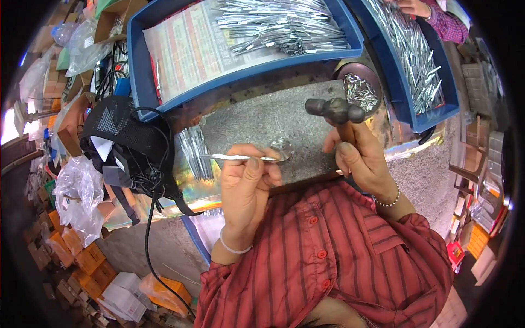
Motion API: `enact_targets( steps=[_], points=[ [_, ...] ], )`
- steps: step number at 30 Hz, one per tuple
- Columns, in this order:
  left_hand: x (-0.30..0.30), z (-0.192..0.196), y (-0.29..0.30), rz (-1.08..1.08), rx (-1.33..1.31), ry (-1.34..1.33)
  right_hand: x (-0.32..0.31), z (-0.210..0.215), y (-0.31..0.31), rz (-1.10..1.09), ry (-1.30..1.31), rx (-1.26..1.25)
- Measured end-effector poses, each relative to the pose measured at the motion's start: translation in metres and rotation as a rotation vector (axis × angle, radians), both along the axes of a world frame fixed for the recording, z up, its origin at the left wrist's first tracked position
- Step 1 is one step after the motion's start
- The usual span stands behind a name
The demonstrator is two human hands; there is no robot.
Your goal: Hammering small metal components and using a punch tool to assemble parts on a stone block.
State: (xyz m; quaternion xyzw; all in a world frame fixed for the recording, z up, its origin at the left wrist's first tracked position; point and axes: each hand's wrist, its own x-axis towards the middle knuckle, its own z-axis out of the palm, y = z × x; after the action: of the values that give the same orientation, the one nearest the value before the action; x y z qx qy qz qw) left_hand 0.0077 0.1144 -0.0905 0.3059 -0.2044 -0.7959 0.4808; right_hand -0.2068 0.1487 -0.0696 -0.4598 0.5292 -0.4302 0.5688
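Level above the worn grey metal slab (240,126), a slim silver metal tool (240,157) lies across the fingers of my left hand (247,177). One of its ends is pointed; its exact kind cannot be made out. My right hand (363,161) is wrapped round the handle of a ball-peen hammer (340,111), whose dark head is raised over the slab's right part. Near my left fingertips a small shiny round patch (281,146) shows on the slab. Left of the slab lies a bundle of similar slim metal pieces (196,153).
A round dish (377,82) of small metal parts stands behind the hammer. Two blue trays (229,82) (418,123) hold many slim metal tools; another person's hand (414,7) reaches into the right one. A black bag (117,131) with a hanging cable (147,240) sits at left.
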Motion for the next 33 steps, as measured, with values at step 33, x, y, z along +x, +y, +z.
enact_targets(
  steps=[33],
  points=[
    [-0.006, 0.001, -0.002, -0.024, -0.452, -0.783, 0.002, -0.016, 0.004, 0.034, 0.353, -0.044]
  ],
)
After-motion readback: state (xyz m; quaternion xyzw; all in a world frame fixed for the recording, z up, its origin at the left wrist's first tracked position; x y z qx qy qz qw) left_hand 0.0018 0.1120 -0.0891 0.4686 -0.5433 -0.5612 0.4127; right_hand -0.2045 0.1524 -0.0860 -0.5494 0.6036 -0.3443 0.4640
